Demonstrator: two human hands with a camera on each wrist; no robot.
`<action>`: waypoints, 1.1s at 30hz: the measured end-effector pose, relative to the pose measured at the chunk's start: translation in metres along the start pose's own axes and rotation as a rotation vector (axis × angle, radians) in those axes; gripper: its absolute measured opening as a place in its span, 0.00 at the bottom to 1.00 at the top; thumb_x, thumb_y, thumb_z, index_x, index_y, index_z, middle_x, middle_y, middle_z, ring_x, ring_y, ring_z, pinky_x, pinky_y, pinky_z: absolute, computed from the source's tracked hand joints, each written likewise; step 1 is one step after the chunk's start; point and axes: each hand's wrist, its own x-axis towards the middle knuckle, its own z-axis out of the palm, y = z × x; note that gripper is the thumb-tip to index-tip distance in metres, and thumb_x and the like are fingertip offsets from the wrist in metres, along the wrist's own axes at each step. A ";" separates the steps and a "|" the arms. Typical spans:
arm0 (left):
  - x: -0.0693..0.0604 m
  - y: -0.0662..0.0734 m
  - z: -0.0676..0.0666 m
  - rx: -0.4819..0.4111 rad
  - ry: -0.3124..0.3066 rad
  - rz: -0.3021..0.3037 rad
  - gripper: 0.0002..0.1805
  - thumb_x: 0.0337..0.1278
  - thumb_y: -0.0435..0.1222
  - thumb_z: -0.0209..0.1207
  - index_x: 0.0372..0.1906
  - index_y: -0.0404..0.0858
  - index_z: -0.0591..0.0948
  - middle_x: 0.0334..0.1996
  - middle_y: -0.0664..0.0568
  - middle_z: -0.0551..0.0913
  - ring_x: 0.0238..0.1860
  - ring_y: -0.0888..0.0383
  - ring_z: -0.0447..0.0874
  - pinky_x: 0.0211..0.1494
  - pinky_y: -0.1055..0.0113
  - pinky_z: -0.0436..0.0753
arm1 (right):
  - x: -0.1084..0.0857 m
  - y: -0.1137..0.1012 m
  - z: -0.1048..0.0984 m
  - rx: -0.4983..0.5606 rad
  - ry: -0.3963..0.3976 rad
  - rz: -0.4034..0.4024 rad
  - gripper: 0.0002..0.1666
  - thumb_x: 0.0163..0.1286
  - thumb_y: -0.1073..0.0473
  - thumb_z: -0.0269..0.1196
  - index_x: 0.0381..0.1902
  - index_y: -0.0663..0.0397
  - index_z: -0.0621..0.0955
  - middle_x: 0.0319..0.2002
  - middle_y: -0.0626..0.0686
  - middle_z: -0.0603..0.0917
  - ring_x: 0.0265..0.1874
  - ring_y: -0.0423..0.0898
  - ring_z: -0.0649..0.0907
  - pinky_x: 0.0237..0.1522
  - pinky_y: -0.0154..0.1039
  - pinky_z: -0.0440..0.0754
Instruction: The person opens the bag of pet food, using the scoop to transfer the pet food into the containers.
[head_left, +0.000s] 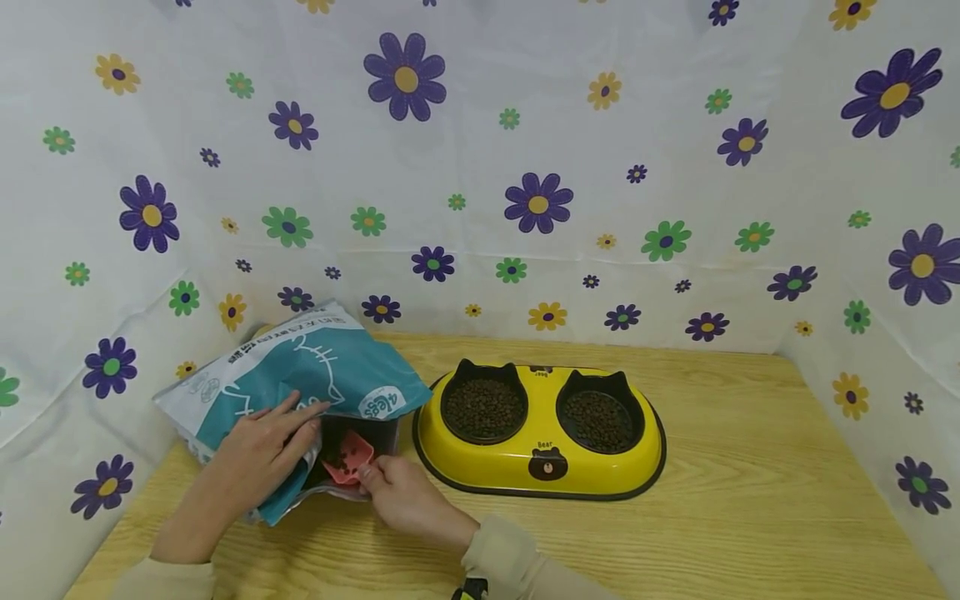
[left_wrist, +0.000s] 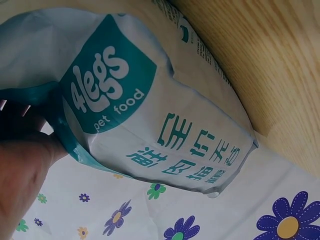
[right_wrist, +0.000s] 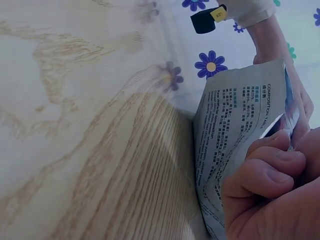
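Note:
A teal and white pet food bag (head_left: 322, 358) lies on its side at the left of the table, its mouth towards me. My left hand (head_left: 258, 454) holds the bag's edge beside the mouth; the left wrist view shows the thumb and fingers at the teal rim (left_wrist: 62, 120). My right hand (head_left: 412, 500) grips the handle of a pinkish-red scoop (head_left: 351, 458), whose head is inside the mouth with some brown kibble on it. In the right wrist view, curled fingers of the right hand (right_wrist: 275, 190) are beside the bag's printed panel (right_wrist: 235, 130); the scoop is hidden there.
Right of the bag stands a yellow double feeder (head_left: 543, 467). Its left black bowl (head_left: 465, 375) and right black bowl (head_left: 596, 383), both with cat ears, contain brown kibble. A flower-print cloth (head_left: 480, 150) surrounds the wooden table (head_left: 750, 500) at the back and sides.

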 end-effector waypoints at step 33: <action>-0.001 0.000 0.001 0.010 0.007 -0.002 0.20 0.79 0.42 0.50 0.66 0.41 0.82 0.64 0.35 0.80 0.68 0.32 0.76 0.63 0.28 0.73 | -0.014 -0.005 -0.014 0.191 -0.165 0.073 0.20 0.85 0.53 0.45 0.34 0.57 0.74 0.18 0.47 0.69 0.14 0.42 0.62 0.16 0.32 0.58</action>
